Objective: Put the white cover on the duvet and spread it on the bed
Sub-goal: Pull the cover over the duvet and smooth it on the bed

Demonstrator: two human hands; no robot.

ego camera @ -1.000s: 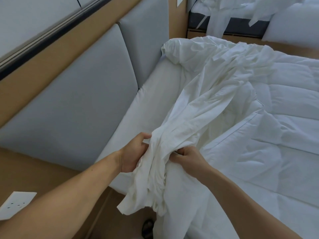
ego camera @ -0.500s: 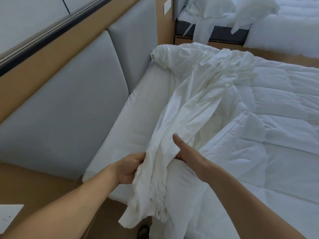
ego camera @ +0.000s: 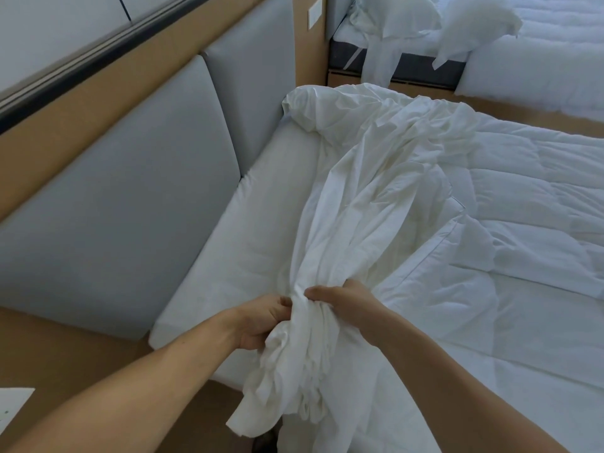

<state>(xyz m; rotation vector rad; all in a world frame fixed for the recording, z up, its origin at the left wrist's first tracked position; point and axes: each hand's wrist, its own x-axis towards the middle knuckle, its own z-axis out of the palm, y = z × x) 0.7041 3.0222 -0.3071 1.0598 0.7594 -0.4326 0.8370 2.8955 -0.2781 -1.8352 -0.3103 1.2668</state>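
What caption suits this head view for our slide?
Left hand and right hand grip the bunched white cover over the duvet on the bed.

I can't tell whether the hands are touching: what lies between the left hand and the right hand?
In the head view, a gathered bunch of the white cover lies between the left hand and the right hand; both hold it.

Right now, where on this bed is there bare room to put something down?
The bare mattress strip between the grey headboard and the white cover is free. The flat duvet to the right is open too. It is crowded in the middle, where the left hand and right hand grip the bunched cover, and at its far corner heap.
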